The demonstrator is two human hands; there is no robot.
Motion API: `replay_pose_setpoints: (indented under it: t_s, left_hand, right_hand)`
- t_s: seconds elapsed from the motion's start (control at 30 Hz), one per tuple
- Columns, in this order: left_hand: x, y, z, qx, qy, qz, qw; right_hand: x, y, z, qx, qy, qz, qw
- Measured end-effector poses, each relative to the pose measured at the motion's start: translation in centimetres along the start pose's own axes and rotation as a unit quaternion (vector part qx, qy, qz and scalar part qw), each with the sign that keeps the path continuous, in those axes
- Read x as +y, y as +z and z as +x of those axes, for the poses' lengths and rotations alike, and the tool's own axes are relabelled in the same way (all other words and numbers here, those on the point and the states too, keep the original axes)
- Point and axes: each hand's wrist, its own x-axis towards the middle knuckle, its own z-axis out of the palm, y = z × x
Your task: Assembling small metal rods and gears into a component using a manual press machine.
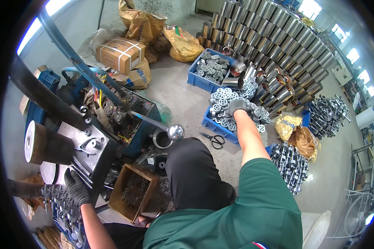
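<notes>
A gloved right hand [238, 107] reaches into silvery, wheel-like discs [223, 102] heaped in the nearer blue bin [221, 131] — seemingly a picking step, though whether it grips one cannot be told; the next move calls for a firm rim hold. Round, lacking a long axis, discs face mixed ways. Far left of the bin, the gloved left hand [76, 189] spreads open beside a tabletop [69, 130].

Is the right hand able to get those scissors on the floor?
Probably yes: the black scissors lie uncovered on the floor beside the blue bin. The right hand would need to leave the metal wheels and clear the bin's rim.
</notes>
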Motion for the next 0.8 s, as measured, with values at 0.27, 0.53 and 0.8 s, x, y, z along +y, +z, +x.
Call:
replay_pose_setpoints:
  t_s: [0.27,0.53,0.8]
  left_hand:
    - [3.1,-3.7,-5.5,0.068,-0.014,-0.364,0.929]
    - [11.4,-4.2,-14.8,-0.144,0.045,-0.353,0.923]
    - [12.2,-2.0,-14.5,-0.29,-0.026,-0.471,0.833]
  right_hand:
    - [0.4,2.0,-7.6,0.017,-0.109,0.072,0.991]
    - [-18.2,-15.9,-18.6,-0.087,-0.51,0.082,0.852]
    - [-33.1,-21.9,-35.5,-0.278,-0.592,0.521,0.547]
